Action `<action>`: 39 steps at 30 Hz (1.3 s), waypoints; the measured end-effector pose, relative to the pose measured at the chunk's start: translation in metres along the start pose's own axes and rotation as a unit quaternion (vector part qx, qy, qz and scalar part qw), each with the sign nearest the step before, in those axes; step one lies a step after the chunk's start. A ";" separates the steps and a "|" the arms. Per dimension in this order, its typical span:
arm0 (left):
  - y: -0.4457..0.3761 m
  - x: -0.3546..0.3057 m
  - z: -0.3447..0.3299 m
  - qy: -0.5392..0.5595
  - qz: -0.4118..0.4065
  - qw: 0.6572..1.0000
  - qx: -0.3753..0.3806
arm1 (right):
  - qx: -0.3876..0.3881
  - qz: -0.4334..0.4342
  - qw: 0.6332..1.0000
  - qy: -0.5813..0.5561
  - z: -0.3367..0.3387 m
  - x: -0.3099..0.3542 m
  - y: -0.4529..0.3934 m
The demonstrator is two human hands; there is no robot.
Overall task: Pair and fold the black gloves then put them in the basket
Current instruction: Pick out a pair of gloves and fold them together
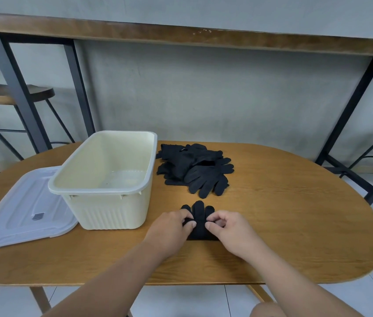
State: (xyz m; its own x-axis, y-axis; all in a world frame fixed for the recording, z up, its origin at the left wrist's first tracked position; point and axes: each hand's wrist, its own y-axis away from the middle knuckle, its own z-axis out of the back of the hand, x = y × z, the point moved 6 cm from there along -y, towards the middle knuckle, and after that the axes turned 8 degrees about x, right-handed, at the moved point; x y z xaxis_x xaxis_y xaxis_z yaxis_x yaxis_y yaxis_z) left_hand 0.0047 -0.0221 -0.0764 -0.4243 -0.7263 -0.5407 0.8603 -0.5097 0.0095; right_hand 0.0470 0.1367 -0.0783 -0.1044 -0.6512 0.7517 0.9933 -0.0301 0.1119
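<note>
Pinching the gloves [198,221] at lower centre, the left hand [169,232] and right hand [231,232] align them for folding.

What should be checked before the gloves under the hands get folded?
1. Left hand grips the gloves: ok.
2. Right hand grips them too: ok.
3. Two gloves stacked and aligned: cannot tell, only one outline shows.
4. Basket open, lid off beside it: ok.
5. Basket holds no gloves yet: ok.
6. Pile lies apart from the work spot: ok.
</note>
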 end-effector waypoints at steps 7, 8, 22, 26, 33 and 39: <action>-0.016 0.007 -0.004 0.001 0.053 0.999 0.002 | -0.041 -0.042 0.998 0.038 -0.002 -0.009 -0.015; -0.016 0.004 -0.003 -0.011 0.041 0.999 -0.006 | -0.050 -0.030 0.996 0.070 -0.002 -0.006 -0.015; 0.014 -0.006 -0.008 -0.123 -0.138 0.982 -0.030 | 0.028 0.151 0.941 0.302 -0.010 0.020 0.013; 0.009 -0.005 -0.003 -0.021 -0.075 0.997 0.006 | 0.068 0.074 0.983 0.155 0.001 0.013 0.003; -0.014 0.004 -0.003 -0.039 0.021 0.999 0.001 | 0.048 0.008 0.998 0.038 0.005 -0.002 -0.025; -0.006 -0.026 0.005 -0.182 -0.148 0.970 -0.056 | -0.085 0.087 0.981 0.152 0.009 0.007 -0.027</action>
State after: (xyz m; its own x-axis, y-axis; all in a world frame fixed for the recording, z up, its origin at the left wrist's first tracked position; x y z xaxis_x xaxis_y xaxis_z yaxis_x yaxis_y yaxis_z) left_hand 0.0091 -0.0025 -0.0586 -0.7112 -0.6816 -0.1723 0.7027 -0.6817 -0.2036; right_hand 0.0193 0.1401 -0.0699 0.0613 -0.8531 0.5181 0.9915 -0.0076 -0.1298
